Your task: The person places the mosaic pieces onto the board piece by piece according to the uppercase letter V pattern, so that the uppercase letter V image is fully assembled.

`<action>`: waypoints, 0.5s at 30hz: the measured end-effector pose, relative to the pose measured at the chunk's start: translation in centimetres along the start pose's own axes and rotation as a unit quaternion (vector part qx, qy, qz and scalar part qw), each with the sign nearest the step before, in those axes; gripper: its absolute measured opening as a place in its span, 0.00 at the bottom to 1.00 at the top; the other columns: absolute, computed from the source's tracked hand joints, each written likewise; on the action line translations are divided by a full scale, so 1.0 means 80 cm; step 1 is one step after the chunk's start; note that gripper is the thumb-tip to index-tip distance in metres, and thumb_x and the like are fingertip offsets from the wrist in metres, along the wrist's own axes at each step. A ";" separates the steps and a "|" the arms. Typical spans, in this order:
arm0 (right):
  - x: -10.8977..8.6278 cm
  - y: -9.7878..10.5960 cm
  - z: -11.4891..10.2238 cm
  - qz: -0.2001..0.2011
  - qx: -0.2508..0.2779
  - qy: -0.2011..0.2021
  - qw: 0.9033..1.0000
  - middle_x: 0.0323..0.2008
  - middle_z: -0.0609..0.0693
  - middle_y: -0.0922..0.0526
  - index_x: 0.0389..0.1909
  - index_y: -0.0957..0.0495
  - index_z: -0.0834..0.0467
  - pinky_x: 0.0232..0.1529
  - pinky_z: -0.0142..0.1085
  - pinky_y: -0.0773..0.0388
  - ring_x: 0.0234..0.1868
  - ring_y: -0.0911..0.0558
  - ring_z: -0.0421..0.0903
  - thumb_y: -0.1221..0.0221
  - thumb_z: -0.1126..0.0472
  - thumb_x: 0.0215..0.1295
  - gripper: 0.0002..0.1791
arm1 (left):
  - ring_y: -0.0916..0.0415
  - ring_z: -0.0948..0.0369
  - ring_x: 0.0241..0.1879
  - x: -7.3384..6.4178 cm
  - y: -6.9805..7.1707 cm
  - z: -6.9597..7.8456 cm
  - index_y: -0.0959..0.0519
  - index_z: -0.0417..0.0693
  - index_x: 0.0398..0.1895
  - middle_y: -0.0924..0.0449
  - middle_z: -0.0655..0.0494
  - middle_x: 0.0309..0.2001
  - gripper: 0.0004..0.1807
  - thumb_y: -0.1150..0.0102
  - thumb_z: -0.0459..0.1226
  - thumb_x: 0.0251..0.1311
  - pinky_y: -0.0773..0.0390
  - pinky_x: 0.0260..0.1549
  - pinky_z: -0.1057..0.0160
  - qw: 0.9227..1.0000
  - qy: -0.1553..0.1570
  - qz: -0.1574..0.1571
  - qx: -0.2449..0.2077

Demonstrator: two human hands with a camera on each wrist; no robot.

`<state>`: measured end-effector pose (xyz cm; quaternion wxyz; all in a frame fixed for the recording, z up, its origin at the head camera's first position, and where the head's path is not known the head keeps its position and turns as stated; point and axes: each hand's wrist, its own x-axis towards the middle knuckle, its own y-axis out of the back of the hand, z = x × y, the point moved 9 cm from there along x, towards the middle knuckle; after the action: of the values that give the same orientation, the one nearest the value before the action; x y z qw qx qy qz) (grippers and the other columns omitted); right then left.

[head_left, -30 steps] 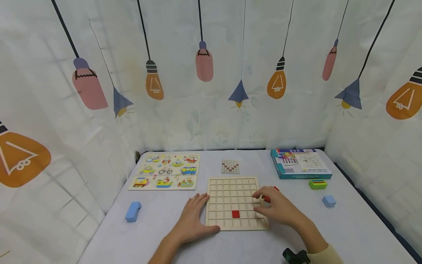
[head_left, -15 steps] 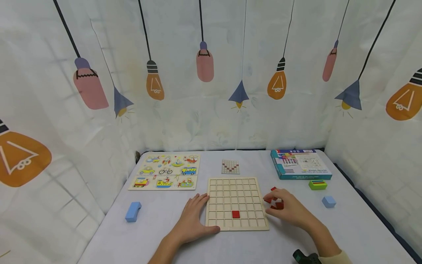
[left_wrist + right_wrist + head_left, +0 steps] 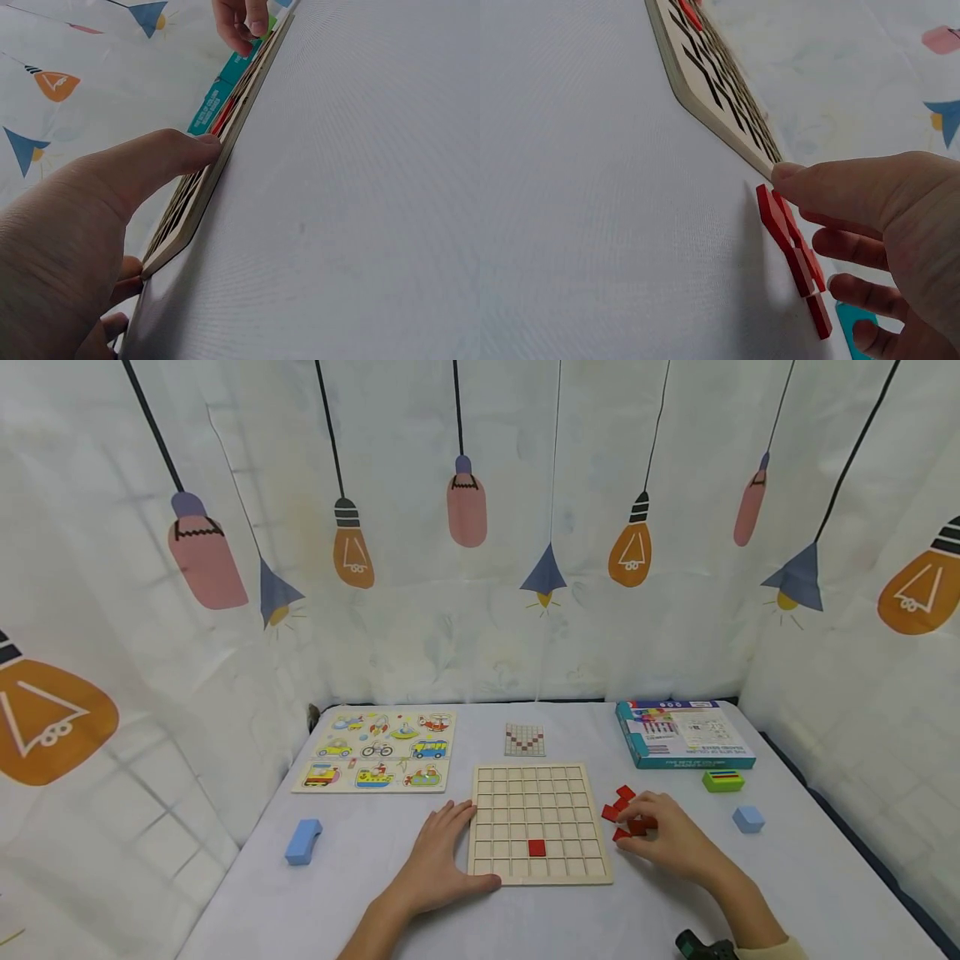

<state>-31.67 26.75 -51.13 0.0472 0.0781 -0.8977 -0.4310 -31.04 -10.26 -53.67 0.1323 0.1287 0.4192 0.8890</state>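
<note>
A wooden grid board (image 3: 525,787) lies flat mid-table, with one red square tile (image 3: 537,848) in a cell of a lower row. My left hand (image 3: 438,868) rests against its left side; in the left wrist view the thumb (image 3: 180,154) lies on the near edge and the fingers are extended beside the corner. To the right of the board, several loose red tiles (image 3: 611,813) lie in a small pile. My right hand (image 3: 671,837) is over them, thumb and fingers apart and bent, with no tile seen pinched. Part of the pile is hidden under it.
A pattern card (image 3: 524,740) lies behind the board. A vehicle picture puzzle (image 3: 375,748) is at back left, a boxed set (image 3: 686,735) at back right. A blue arch block (image 3: 303,842) sits left; a green block (image 3: 723,780) and a blue block (image 3: 748,818) sit right.
My right hand has moved right, off the board's right edge and over the red tiles, and more of the pile shows. The left hand and the board have stayed put.
</note>
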 end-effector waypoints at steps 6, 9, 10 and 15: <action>0.002 -0.004 0.008 0.006 -0.007 -0.012 1.000 0.48 0.41 0.16 0.46 0.09 0.40 0.49 0.27 0.15 0.56 0.23 0.46 0.16 0.48 0.58 0.17 | 0.47 0.42 0.89 -0.001 0.000 0.000 0.32 0.46 0.85 0.33 0.51 0.85 0.67 0.18 0.70 0.44 0.51 0.90 0.34 1.000 -0.001 0.000 -0.005; 0.002 -0.006 0.010 0.010 -0.019 -0.015 1.000 0.46 0.41 0.17 0.45 0.09 0.40 0.48 0.27 0.16 0.54 0.24 0.45 0.16 0.48 0.57 0.17 | 0.47 0.42 0.89 -0.001 0.000 0.000 0.32 0.46 0.85 0.34 0.51 0.85 0.68 0.18 0.71 0.45 0.51 0.90 0.34 1.000 0.000 -0.001 -0.006; 0.002 -0.006 0.011 0.010 -0.022 -0.017 1.000 0.46 0.40 0.17 0.45 0.09 0.40 0.48 0.28 0.16 0.53 0.24 0.45 0.16 0.48 0.57 0.16 | 0.48 0.42 0.89 -0.001 0.000 0.000 0.32 0.46 0.85 0.34 0.52 0.85 0.68 0.19 0.71 0.45 0.51 0.90 0.34 1.000 0.001 -0.002 -0.005; 0.003 -0.010 0.013 0.009 -0.019 -0.023 1.000 0.46 0.41 0.18 0.44 0.09 0.40 0.48 0.28 0.18 0.54 0.25 0.46 0.17 0.49 0.58 0.14 | 0.48 0.42 0.90 -0.001 -0.001 -0.001 0.33 0.47 0.86 0.34 0.53 0.86 0.68 0.19 0.72 0.44 0.52 0.90 0.34 1.000 0.006 -0.004 -0.002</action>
<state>-31.98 27.02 -52.44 0.0318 0.0596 -0.8910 -0.4490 -31.00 -10.30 -53.78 0.1339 0.1212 0.4187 0.8900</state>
